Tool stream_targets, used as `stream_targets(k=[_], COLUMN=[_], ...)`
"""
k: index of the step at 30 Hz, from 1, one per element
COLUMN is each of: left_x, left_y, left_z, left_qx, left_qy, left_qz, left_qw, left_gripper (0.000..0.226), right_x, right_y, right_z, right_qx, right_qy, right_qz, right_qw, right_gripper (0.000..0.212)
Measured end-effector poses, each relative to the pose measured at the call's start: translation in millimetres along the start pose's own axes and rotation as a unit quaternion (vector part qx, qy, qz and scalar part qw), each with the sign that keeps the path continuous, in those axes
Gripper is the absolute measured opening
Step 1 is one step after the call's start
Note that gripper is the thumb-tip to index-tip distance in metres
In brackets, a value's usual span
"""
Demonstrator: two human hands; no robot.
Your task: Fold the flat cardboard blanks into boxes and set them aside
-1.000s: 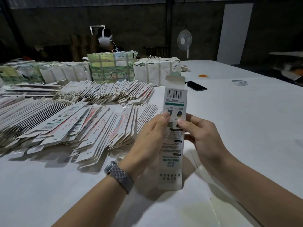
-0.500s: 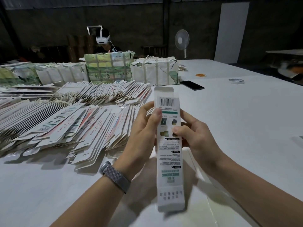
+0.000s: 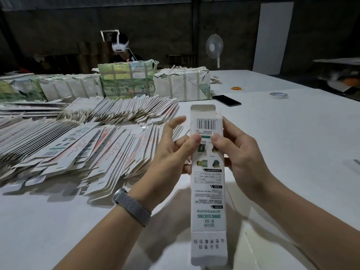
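1. dim workshop, long white table (image 3: 272,133) running away under the hands.
2. left hand (image 3: 171,152) and right hand (image 3: 237,151) both pinching one long printed box blank (image 3: 208,182), held upright above the table; thumbs side by side on its face just under the barcode, other fingers curled behind, left forefinger lifted clear.
3. top flap (image 3: 203,111) standing open just beyond the fingertips; bottom flap hanging well below the wrists.
4. fanned rows of flat blanks (image 3: 81,149) lying outside the left fingers.
5. to square the sleeve well: squeeze the side creases toward each other, evenly, thumbs low enough to leave the flap free.
6. then tuck the top flap with a forefinger, likely without crushing the panel.
7. phone (image 3: 227,100) and tape roll (image 3: 279,95) well past the right fingers.
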State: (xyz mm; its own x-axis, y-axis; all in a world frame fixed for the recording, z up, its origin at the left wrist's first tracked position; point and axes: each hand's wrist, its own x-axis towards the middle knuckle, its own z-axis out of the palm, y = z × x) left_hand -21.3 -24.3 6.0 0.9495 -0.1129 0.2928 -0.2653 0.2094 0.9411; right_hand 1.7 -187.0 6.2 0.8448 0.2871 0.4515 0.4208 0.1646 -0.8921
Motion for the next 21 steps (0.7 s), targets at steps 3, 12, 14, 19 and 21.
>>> stream_targets(k=[3, 12, 14, 19, 21], left_x=[-0.8, 1.8, 1.9, 3.2, 2.9], left_y=[-1.2, -5.4, -6.4, -4.7, -4.5], left_z=[-1.5, -11.6, -8.7, -5.0, -3.9], left_qx=[0.023, 0.039, 0.042, 0.056, 0.053], left_qy=[-0.024, -0.072, -0.059, -0.015, -0.016], left_qz=[0.023, 0.042, 0.047, 0.065, 0.065], left_qw=[0.999, 0.996, 0.996, 0.996, 0.996], left_gripper=[0.059, 0.034, 0.024, 0.019, 0.021], right_x=[0.6, -2.8, -3.4, -3.5, -3.7], right_y=[2.7, 0.4, 0.0, 2.5, 3.4], right_z=[-2.7, -3.0, -1.2, 1.0, 2.1], right_qx=[-0.014, 0.002, 0.003, -0.004, 0.0], right_qy=[0.013, -0.003, -0.003, 0.004, 0.01], right_qz=[-0.004, -0.041, -0.046, -0.048, -0.047], right_qw=[1.0, 0.999, 0.999, 0.999, 0.999], right_gripper=[0.057, 0.035, 0.03, 0.026, 0.021])
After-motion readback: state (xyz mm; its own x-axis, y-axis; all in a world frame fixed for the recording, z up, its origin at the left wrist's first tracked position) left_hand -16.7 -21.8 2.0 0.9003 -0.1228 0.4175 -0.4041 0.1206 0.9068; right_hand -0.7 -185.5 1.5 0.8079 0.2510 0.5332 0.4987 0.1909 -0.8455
